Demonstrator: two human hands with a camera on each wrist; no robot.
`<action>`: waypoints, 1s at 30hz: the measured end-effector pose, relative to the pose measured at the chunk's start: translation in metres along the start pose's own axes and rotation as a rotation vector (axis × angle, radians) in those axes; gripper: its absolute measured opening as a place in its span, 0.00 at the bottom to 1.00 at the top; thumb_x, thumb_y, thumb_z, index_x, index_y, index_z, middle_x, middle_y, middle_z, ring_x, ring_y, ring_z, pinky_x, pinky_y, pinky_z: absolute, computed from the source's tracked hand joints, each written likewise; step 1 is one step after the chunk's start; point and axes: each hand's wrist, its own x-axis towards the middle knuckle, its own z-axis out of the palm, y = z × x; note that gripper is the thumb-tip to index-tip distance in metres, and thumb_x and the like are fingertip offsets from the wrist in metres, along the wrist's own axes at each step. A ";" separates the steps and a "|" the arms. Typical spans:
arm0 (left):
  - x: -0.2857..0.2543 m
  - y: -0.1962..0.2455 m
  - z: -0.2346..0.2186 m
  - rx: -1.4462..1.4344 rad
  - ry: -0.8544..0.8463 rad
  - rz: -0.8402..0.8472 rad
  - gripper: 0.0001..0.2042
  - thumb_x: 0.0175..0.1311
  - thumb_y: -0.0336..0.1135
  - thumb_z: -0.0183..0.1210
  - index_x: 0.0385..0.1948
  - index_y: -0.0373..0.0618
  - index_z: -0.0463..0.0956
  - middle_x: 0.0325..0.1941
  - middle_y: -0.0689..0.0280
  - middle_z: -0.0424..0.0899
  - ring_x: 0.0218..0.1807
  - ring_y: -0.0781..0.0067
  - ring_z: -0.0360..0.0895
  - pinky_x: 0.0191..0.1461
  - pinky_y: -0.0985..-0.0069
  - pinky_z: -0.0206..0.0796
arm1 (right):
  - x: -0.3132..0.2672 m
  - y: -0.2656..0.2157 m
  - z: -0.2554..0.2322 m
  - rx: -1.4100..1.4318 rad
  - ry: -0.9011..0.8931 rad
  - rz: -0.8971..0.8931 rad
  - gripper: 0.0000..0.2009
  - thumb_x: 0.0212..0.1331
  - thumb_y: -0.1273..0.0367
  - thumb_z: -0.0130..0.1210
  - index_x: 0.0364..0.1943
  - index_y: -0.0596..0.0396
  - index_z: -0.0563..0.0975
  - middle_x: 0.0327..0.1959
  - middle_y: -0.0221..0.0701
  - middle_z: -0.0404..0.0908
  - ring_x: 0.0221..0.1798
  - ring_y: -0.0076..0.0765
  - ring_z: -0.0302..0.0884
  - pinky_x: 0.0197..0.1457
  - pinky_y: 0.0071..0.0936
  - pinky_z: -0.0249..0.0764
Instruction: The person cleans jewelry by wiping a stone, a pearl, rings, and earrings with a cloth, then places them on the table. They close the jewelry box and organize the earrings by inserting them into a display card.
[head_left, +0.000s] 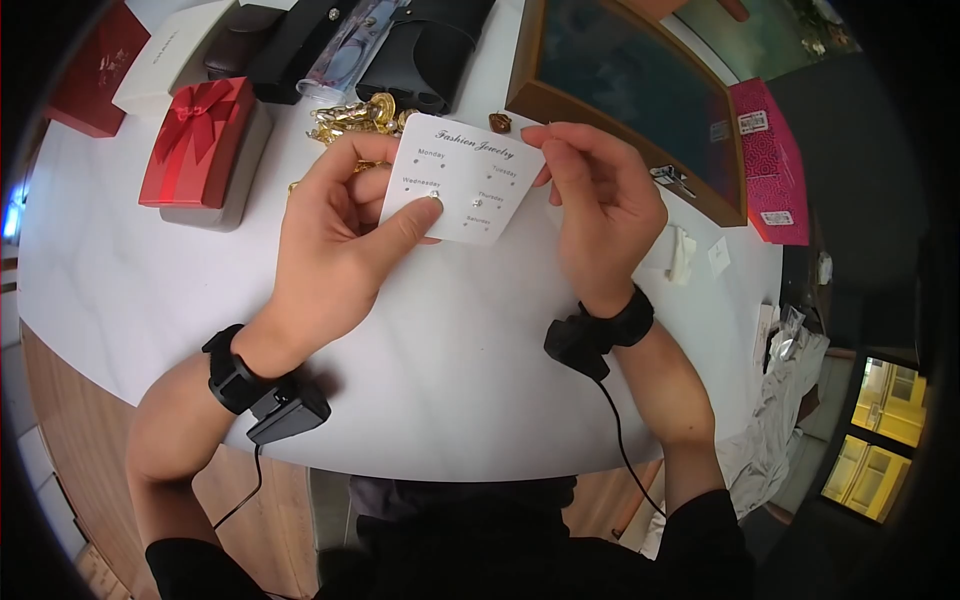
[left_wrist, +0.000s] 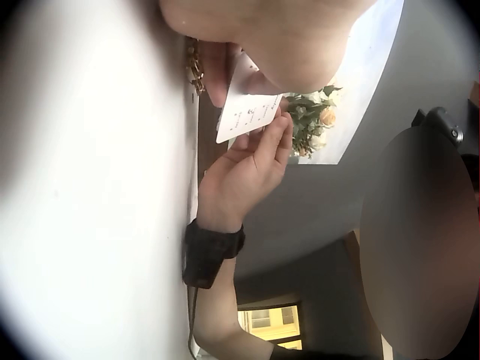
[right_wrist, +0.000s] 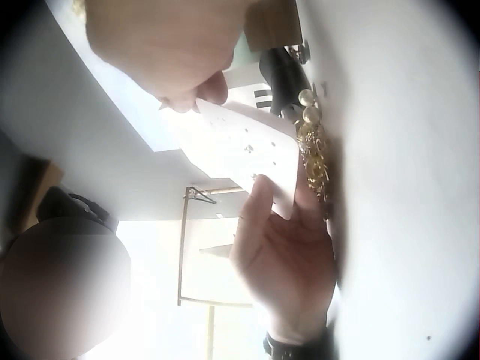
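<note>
1. The white card (head_left: 452, 165) was up over the table (head_left: 450, 370), between the two hands, its printed face turned toward the person's head.
2. Seen from the head, its longer side ran from the left hand to the right, dipping a little rightward.
3. Left hand (head_left: 335, 245), at the card's left and lower edge: gripping it, thumb across the front, fingers behind.
4. Right hand (head_left: 605, 205), at the card's upper right corner: fingers bent, thumb and forefinger tips close together against that corner. Could not tell whether they pinched the card or something tiny.
5. Two shiny studs showed, one under "Wednesday" (head_left: 434, 193), one by "Thursday" (head_left: 477, 202).
6. Key relation, in my judgement: the left hand was nearer both studs. Its thumb tip lay just beside the Wednesday one; the right fingertips sat up and right of the pair.
7. Beyond the card: gold jewellery (head_left: 375, 110) toward the left, a small brown trinket (head_left: 500, 122) past the top edge. Wooden box (head_left: 528, 95) farther off, up and right.
</note>
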 end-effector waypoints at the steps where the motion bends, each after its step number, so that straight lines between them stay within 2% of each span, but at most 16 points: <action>1: 0.000 0.000 0.001 -0.010 0.006 0.000 0.15 0.67 0.18 0.58 0.53 0.35 0.67 0.49 0.55 0.87 0.48 0.76 0.84 0.50 0.78 0.79 | 0.000 0.002 0.000 0.001 -0.001 0.000 0.06 0.65 0.77 0.61 0.44 0.62 0.81 0.41 0.38 0.88 0.34 0.24 0.82 0.41 0.20 0.78; 3: -0.001 0.000 0.001 -0.021 0.011 -0.001 0.15 0.68 0.18 0.58 0.53 0.35 0.67 0.49 0.55 0.87 0.48 0.76 0.84 0.50 0.78 0.79 | 0.002 0.008 -0.001 -0.077 0.049 -0.149 0.05 0.62 0.78 0.64 0.40 0.59 0.83 0.45 0.36 0.85 0.35 0.23 0.81 0.40 0.19 0.76; 4: -0.001 0.000 0.001 -0.010 0.011 -0.001 0.15 0.68 0.18 0.58 0.53 0.35 0.67 0.48 0.56 0.87 0.48 0.76 0.84 0.50 0.78 0.79 | 0.002 0.010 -0.002 -0.078 0.049 -0.149 0.05 0.62 0.78 0.64 0.40 0.59 0.83 0.45 0.36 0.85 0.35 0.23 0.81 0.40 0.19 0.76; 6: -0.001 -0.001 0.001 0.001 0.012 0.000 0.15 0.68 0.18 0.58 0.53 0.35 0.67 0.48 0.56 0.87 0.48 0.76 0.84 0.50 0.78 0.79 | 0.002 0.013 -0.003 -0.190 0.096 -0.235 0.07 0.57 0.78 0.68 0.38 0.53 0.86 0.53 0.35 0.79 0.44 0.27 0.80 0.41 0.19 0.74; 7: -0.001 -0.001 0.001 -0.012 0.015 -0.003 0.15 0.68 0.18 0.58 0.53 0.35 0.67 0.48 0.56 0.87 0.47 0.77 0.84 0.50 0.79 0.79 | 0.003 0.012 -0.003 -0.187 0.094 -0.236 0.07 0.57 0.78 0.68 0.38 0.53 0.86 0.53 0.35 0.79 0.44 0.27 0.80 0.41 0.19 0.74; 9: -0.001 -0.001 0.001 -0.025 0.016 -0.007 0.14 0.68 0.18 0.58 0.53 0.35 0.67 0.48 0.56 0.87 0.47 0.77 0.84 0.50 0.79 0.79 | 0.002 0.009 -0.004 -0.263 -0.078 -0.309 0.09 0.52 0.75 0.71 0.37 0.47 0.88 0.63 0.34 0.72 0.56 0.34 0.75 0.49 0.25 0.73; 10: -0.001 -0.001 0.002 -0.019 0.012 -0.009 0.14 0.68 0.18 0.58 0.52 0.35 0.67 0.48 0.57 0.87 0.47 0.77 0.84 0.50 0.79 0.79 | 0.002 0.008 -0.003 -0.266 -0.076 -0.309 0.09 0.52 0.75 0.71 0.37 0.47 0.88 0.63 0.34 0.72 0.56 0.34 0.75 0.49 0.25 0.73; 12: -0.001 -0.002 0.003 -0.014 0.006 -0.012 0.14 0.68 0.18 0.58 0.52 0.35 0.67 0.48 0.57 0.87 0.48 0.78 0.84 0.50 0.80 0.79 | 0.001 0.006 0.002 -0.158 -0.229 -0.186 0.11 0.50 0.73 0.72 0.37 0.41 0.89 0.66 0.35 0.69 0.64 0.39 0.69 0.56 0.33 0.71; 13: -0.001 -0.002 0.003 -0.007 -0.002 -0.013 0.14 0.67 0.18 0.58 0.52 0.36 0.68 0.48 0.58 0.87 0.48 0.78 0.83 0.50 0.80 0.79 | 0.001 0.008 0.004 -0.118 -0.243 -0.156 0.10 0.50 0.71 0.73 0.37 0.40 0.89 0.67 0.35 0.68 0.66 0.40 0.67 0.60 0.37 0.70; 17: -0.002 -0.002 0.003 0.026 -0.026 -0.009 0.13 0.67 0.18 0.59 0.50 0.37 0.68 0.48 0.60 0.87 0.48 0.80 0.82 0.49 0.80 0.79 | 0.001 0.010 0.004 -0.127 -0.247 -0.167 0.10 0.51 0.71 0.73 0.37 0.41 0.89 0.68 0.35 0.68 0.67 0.40 0.67 0.61 0.36 0.70; 19: -0.002 -0.003 0.003 0.038 -0.032 0.002 0.13 0.67 0.18 0.59 0.50 0.37 0.68 0.47 0.61 0.87 0.48 0.81 0.82 0.49 0.81 0.78 | 0.000 0.012 0.004 -0.064 -0.289 -0.094 0.09 0.51 0.70 0.73 0.38 0.42 0.89 0.68 0.35 0.68 0.67 0.40 0.67 0.61 0.35 0.70; 25: -0.003 -0.005 0.003 0.100 -0.042 0.037 0.13 0.68 0.18 0.59 0.50 0.37 0.67 0.47 0.62 0.87 0.47 0.83 0.81 0.48 0.83 0.74 | -0.001 0.012 0.008 0.030 -0.285 -0.042 0.08 0.51 0.73 0.72 0.36 0.47 0.88 0.67 0.36 0.69 0.65 0.41 0.69 0.62 0.36 0.71; 30: -0.004 -0.009 0.003 0.160 -0.026 0.092 0.14 0.67 0.19 0.59 0.50 0.38 0.67 0.45 0.63 0.87 0.46 0.84 0.80 0.47 0.84 0.73 | 0.000 0.007 0.008 -0.082 -0.284 -0.111 0.07 0.50 0.73 0.72 0.33 0.51 0.86 0.65 0.38 0.71 0.62 0.43 0.71 0.63 0.37 0.71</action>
